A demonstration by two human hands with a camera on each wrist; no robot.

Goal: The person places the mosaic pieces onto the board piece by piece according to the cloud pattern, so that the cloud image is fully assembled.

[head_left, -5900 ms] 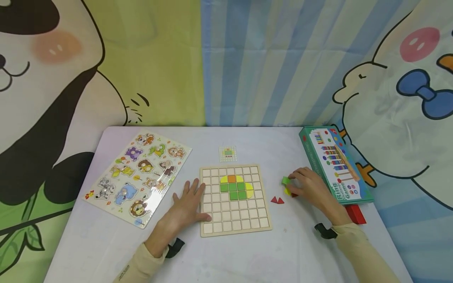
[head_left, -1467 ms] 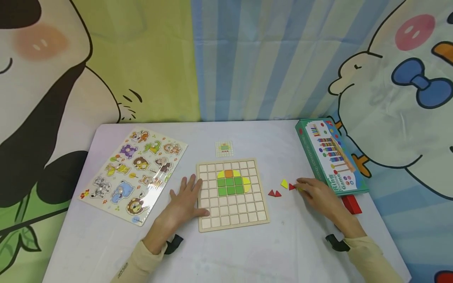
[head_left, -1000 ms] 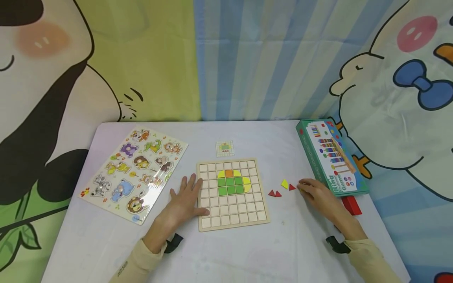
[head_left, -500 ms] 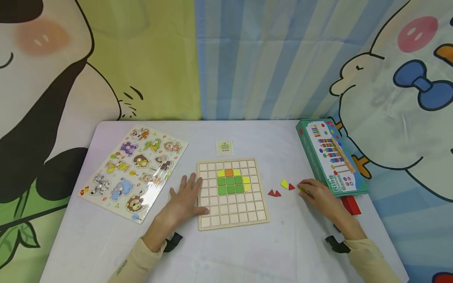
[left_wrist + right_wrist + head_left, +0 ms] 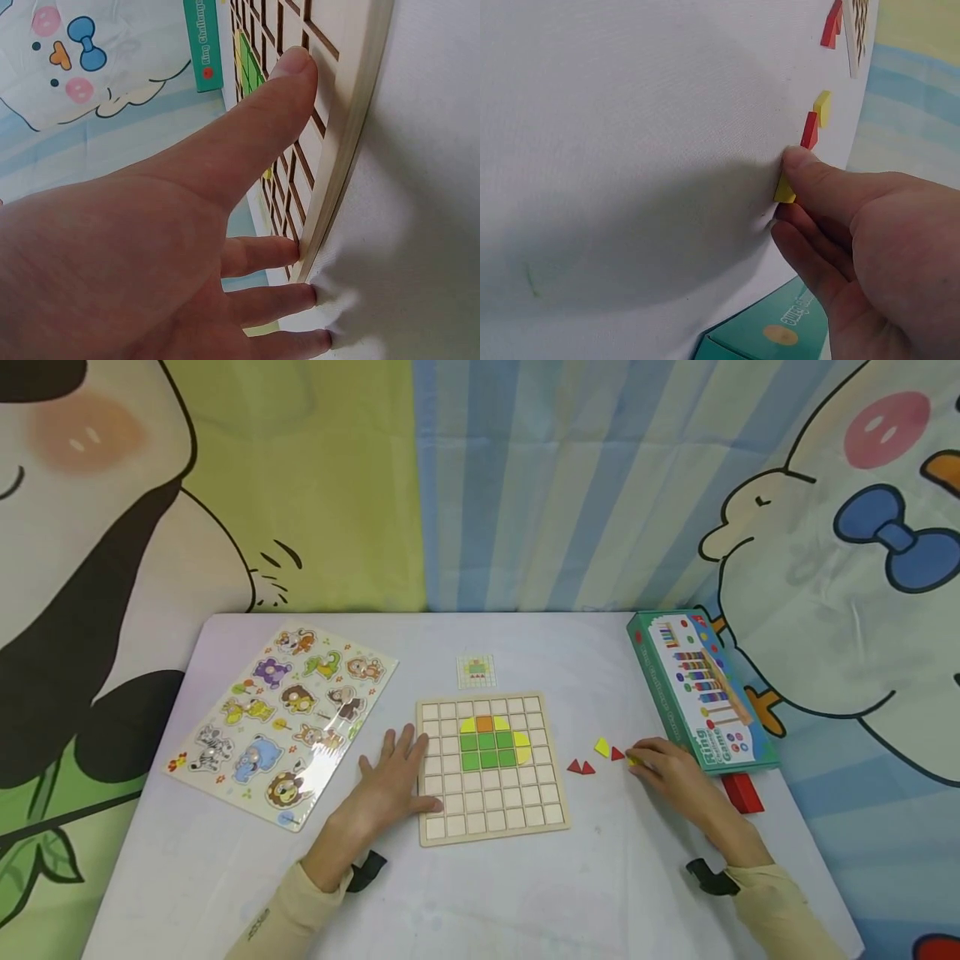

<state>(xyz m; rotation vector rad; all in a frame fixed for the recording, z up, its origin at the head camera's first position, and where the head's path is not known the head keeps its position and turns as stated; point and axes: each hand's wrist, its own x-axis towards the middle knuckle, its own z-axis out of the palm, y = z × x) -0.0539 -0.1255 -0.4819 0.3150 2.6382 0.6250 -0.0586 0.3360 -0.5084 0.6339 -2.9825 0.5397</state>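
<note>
At the far left, a curtain printed with a panda (image 5: pixel 112 610) hangs behind the counter (image 5: pixel 525 893). An animal picture board (image 5: pixel 255 727) lies aslant on the counter's left side, showing a zebra, a blue elephant, a lion and other animals.

To the right of it, the left hand (image 5: pixel 386 782) rests with its fingers straight and spread apart, the thumb on the wooden grid board (image 5: pixel 495 804) and the fingertips along that board's left edge. Two rows of three green squares (image 5: pixel 488 742) sit in the grid, an orange square (image 5: pixel 485 723) above their middle column between two yellow quarter-round pieces; two more yellow pieces (image 5: pixel 522 748) close the right end of the green rows. A small pattern card (image 5: pixel 476 670) lies just beyond the board.

Right of the grid board come two red triangles (image 5: pixel 581 767) side by side, then a yellow piece (image 5: pixel 602 747), then a third red triangle (image 5: pixel 617 753). Just beside that one, the right hand (image 5: pixel 670 778) pinches another yellow piece (image 5: pixel 785 189) between thumb and fingers, low over the counter; its exact shape is mostly covered. Behind this hand lies a green game box (image 5: pixel 701 693) with a red block (image 5: pixel 742 793) at its near end, and a curtain printed with a duck (image 5: pixel 817 635) rises at the far right.
</note>
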